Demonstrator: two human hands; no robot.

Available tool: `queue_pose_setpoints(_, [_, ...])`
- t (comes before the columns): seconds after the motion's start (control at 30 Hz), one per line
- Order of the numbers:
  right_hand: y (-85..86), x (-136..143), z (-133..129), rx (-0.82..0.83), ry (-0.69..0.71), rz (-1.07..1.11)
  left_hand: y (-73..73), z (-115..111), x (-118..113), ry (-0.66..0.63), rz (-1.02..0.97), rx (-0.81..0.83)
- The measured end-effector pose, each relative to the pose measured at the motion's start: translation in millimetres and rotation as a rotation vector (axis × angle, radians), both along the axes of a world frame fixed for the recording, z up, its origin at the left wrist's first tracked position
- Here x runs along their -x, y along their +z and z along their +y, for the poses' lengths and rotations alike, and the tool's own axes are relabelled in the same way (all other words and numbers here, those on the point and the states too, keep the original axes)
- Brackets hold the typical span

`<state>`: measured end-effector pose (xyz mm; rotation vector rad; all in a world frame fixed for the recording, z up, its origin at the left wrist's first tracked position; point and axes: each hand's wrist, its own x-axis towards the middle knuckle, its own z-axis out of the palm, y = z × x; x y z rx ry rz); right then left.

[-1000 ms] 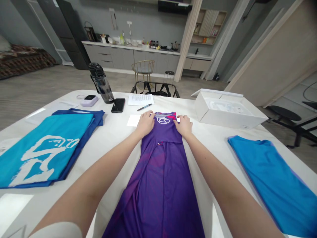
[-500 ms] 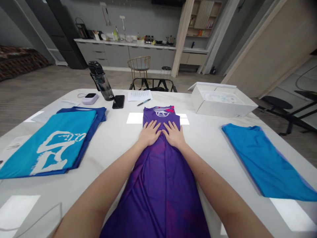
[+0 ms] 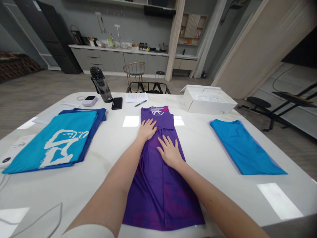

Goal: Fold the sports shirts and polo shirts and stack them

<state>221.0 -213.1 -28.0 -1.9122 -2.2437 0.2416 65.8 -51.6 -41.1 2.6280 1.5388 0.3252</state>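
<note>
Grey kitchen units (image 3: 109, 59) line the far wall beside a dark refrigerator (image 3: 53, 41), with a wire-backed chair (image 3: 135, 68) standing before them on the wood-look floor (image 3: 29, 84). Nearer, a glossy white counter (image 3: 198, 145) reflects bright patches of light. Along its far side are a dark bottle (image 3: 102, 86), a phone (image 3: 117, 103), a printed sheet (image 3: 136, 97), a pen (image 3: 141, 103) and an opened white box (image 3: 210, 107). On the left, a teal garment (image 3: 81, 122) lies over a navy one (image 3: 102, 113); on the right lies a folded blue garment (image 3: 245, 148). Between them, a purple garment (image 3: 160, 181) stretches lengthwise down the middle of the counter, its neckline at the far end and its hem close to the near edge. Both hands rest on it, neither grip closed: the left hand (image 3: 148, 129) lies across the lower edge of the upper panel with its fingers extended, and the right hand (image 3: 170, 152) lies palm down just below that panel, fingers spread apart, nothing clamped.
</note>
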Motion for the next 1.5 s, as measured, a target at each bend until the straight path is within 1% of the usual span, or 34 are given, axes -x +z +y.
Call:
queue_pose_setpoints(0.07, [-0.6,0,-12,-0.007,-0.001,-0.002,1.4,-2,-1,0.015,0.000,-0.011])
queue_pose_setpoints(0.13, [0.9,0,-16,-0.011,0.002,-0.007,6.4,-6,-3,0.025,-0.010,-0.051])
queue_pose_setpoints(0.2, [3.0,0,-17,-0.017,-0.002,-0.009,14.8,-16,-4,0.011,-0.041,-0.126])
queue_pose_setpoints(0.27, [4.1,1,-16,-0.025,-0.011,-0.007,24.8,-32,-3,-0.003,-0.080,-0.204])
queue_pose_setpoints(0.3, [3.9,1,-16,-0.030,-0.013,-0.007,29.5,-42,-2,0.007,-0.094,-0.228])
queue_pose_setpoints(0.37, [2.3,1,-16,-0.041,-0.014,-0.008,36.9,-67,4,0.082,-0.102,-0.240])
queue_pose_setpoints(0.47, [-1.4,1,-16,-0.051,-0.008,-0.006,42.2,-111,20,0.203,-0.074,-0.198])
queue_pose_setpoints(0.6, [-4.1,1,-15,-0.043,-0.004,-0.009,42.9,-166,46,0.234,0.024,-0.085])
queue_pose_setpoints(0.7, [-1.3,0,-16,-0.048,-0.004,-0.011,44.0,-199,62,0.274,0.091,-0.022])
queue_pose_setpoints(0.77, [3.6,2,-19,-0.097,-0.010,-0.017,46.5,-218,71,0.288,0.118,-0.014])
queue_pose_setpoints(0.83, [10.4,7,-23,-0.188,0.035,-0.035,50.0,-236,79,0.292,0.137,-0.017])
queue_pose_setpoints(0.93, [20.6,24,-29,-0.281,0.205,-0.064,55.9,-261,89,0.312,0.156,-0.026])
queue_pose_setpoints(1.0, [25.0,40,-32,-0.285,0.296,-0.071,58.7,-275,96,0.340,0.170,-0.030])
queue_pose_setpoints(1.1, [28.1,61,-34,-0.275,0.370,-0.075,60.1,-293,108,0.375,0.189,-0.029])
queue_pose_setpoints(1.17, [29.1,70,-34,-0.257,0.411,-0.077,58.8,-303,117,0.397,0.199,-0.023])
queue_pose_setpoints(1.27, [31.1,77,-34,-0.230,0.457,-0.086,54.8,-315,128,0.417,0.189,-0.009])
queue_pose_setpoints(1.33, [33.0,78,-35,-0.224,0.469,-0.087,52.4,-323,133,0.414,0.134,-0.014])
queue_pose_setpoints(1.4, [35.4,78,-37,-0.218,0.470,-0.070,52.1,-331,134,0.396,0.043,-0.053])
queue_pose_setpoints(1.5, [39.4,76,-43,-0.208,0.489,-0.029,57.9,-345,126,0.325,-0.106,-0.160])
